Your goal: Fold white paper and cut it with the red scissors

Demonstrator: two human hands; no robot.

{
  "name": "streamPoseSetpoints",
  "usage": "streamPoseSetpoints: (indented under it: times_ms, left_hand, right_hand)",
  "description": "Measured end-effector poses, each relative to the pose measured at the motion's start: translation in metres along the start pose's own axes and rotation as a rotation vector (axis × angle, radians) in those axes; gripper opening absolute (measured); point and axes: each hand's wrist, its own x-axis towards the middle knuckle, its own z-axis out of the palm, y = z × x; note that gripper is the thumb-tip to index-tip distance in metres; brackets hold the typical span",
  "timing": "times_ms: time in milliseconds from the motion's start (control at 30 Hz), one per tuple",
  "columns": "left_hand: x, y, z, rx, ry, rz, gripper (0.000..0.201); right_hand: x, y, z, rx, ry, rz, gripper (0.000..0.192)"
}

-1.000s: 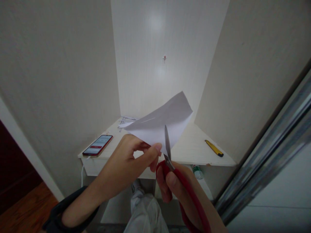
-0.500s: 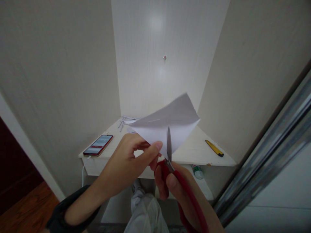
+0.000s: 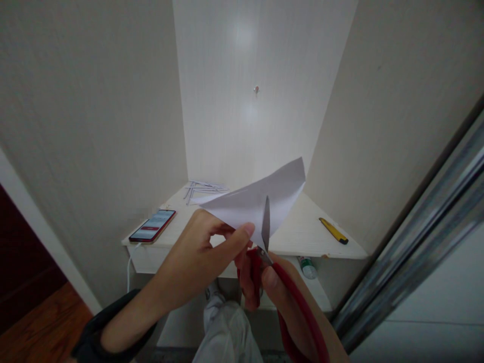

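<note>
A white sheet of paper [image 3: 242, 204], slightly curled, is held up above the shelf. My left hand [image 3: 212, 247] pinches its near edge between thumb and fingers. In my right hand [image 3: 276, 287] is a pair of scissors [image 3: 295, 297] with red handles, their blades parted and pointing away from me. One blade lies over the upper face of the paper, just right of my left thumb; the other is hidden beneath the sheet. Behind the paper, a loose pile of thin white paper strips [image 3: 206, 187] rests at the shelf's back left.
The pale shelf [image 3: 295, 244] sits between side panels. A phone [image 3: 153, 226] with a white cable lies at its left, a yellow utility knife [image 3: 333, 231] at its right. A plastic bottle [image 3: 308, 268] lies on a lower ledge. Metal rails [image 3: 412, 227] run along the right.
The paper has tipped lower and swung a little, uncovering more of the strip pile. The scissors have shifted slightly right, and their handles are spread wider apart.
</note>
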Motion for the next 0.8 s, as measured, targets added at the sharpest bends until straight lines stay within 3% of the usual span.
streamPoseSetpoints:
  times_ms: [800]
  left_hand:
    - [0.0001, 0.0027, 0.0024, -0.038, 0.057, -0.033, 0.038]
  right_hand:
    - [0.0018, 0.001, -0.0018, -0.044, -0.018, 0.043, 0.055]
